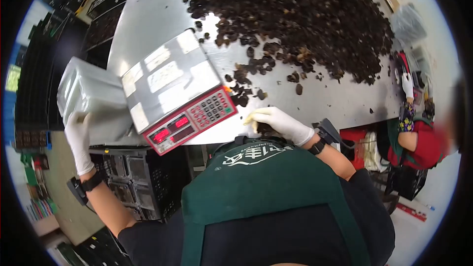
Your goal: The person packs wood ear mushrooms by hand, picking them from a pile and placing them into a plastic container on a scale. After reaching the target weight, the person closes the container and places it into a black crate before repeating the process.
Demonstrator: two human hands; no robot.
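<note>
My left hand (79, 138), in a white glove, is at the near-left corner of a stack of clear plastic bags (101, 101), its fingers bent together on the bag edge. My right hand (281, 124), also white-gloved, is over the near table edge in front of my apron. Its fingers curl down around dark dried pieces (266, 129), partly hidden by the hand. Between the hands stands a digital scale (170, 76) with a bare metal plate, a red keypad panel and lit red digits. A few dark pieces lie beside its right edge.
A large heap of dark brown dried pieces (300, 15) covers the far side of the metal table (315, 98). Black crates (143, 177) stand below the table at left. At right, another person's gloved hand (407, 86) is near the table; a clear bag (408, 24) lies beyond.
</note>
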